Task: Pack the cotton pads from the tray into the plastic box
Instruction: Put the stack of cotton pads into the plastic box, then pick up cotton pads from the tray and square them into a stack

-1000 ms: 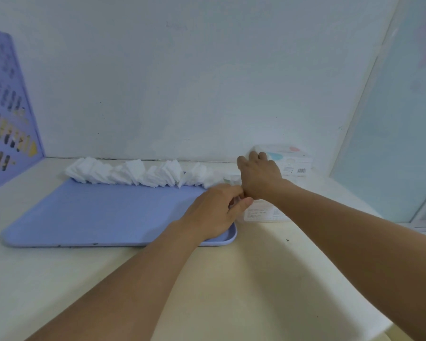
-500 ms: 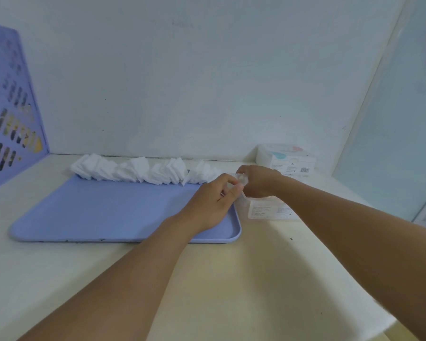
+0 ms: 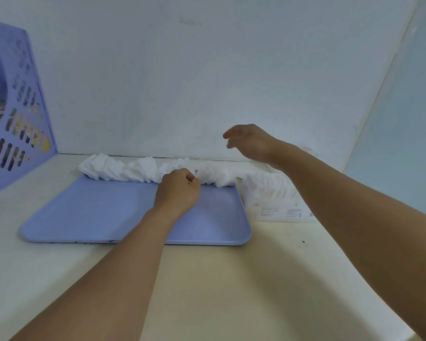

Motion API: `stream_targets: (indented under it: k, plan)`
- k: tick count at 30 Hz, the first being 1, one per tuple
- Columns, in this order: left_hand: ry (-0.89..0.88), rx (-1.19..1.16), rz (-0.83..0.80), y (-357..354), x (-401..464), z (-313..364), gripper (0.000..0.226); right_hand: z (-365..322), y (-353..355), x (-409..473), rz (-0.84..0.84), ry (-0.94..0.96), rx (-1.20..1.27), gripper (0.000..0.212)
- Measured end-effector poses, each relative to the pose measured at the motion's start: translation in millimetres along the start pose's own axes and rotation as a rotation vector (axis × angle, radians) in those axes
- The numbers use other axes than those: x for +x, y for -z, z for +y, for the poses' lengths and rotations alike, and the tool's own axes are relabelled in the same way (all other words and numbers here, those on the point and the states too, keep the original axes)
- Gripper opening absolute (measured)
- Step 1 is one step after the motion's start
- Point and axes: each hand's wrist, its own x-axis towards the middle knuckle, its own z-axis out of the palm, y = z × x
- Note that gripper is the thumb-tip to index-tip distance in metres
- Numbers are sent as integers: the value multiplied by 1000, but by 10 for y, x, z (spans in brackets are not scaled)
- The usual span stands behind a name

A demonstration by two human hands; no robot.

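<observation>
The cotton pads [image 3: 143,169] lie in a loose, ruffled white row along the far edge of the lilac tray [image 3: 103,212], and more of them already sit packed on edge in the clear plastic box [image 3: 268,190] just beside the tray's right rim. They look very light, soft and easily squashed, with little stiffness of their own, so a bunch should probably be pinched across its flat faces from both sides, firmly enough to keep the stack together but not so hard that it fans out or sheds single pads. The left hand [image 3: 178,190] rests low at the row, knuckles toward the camera, its fingers curled in; the pads lie directly ahead of the fingers and seem to be pinched at their tips, though the actual contact is hidden behind the hand. The forearm reaches straight forward over the counter [image 3: 207,291] and across the tray. The right hand [image 3: 250,141] hovers in the air, blurred, fingers apart and relaxed, holding nothing; the box lies below and slightly nearer than those fingers, the wrist bent down.
</observation>
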Motion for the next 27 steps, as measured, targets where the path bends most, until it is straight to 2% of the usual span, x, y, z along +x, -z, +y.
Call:
stream_targets:
  k: [5, 7, 11, 14, 17, 22, 25, 27]
  plan:
    - [25, -62, 9, -15, 16, 15, 13, -45, -442, 292, -107, -65, -437, 36]
    - [42, -103, 0, -6, 27, -16, 20, -16, -571, 322, -137, -124, -526, 40]
    - [-7, -135, -119, -48, 23, -31, 54, -2, -659, 326, -217, -238, -583, 68]
    - [-26, -15, -210, -96, 46, -53, 66, -45, -670, 353, -239, -286, -547, 71]
    - [20, 44, -257, -105, 65, -39, 66, -55, -646, 385, -246, -309, -492, 71]
    - [28, 95, -269, -96, 111, -14, 45, 36, -698, 493, -303, -350, -502, 76]
    - [28, 106, -290, -107, 121, -22, 54, 102, -759, 568, -246, -305, -655, 79]
    - [17, 105, -288, -106, 121, -22, 55, 125, -773, 614, -157, -284, -715, 72]
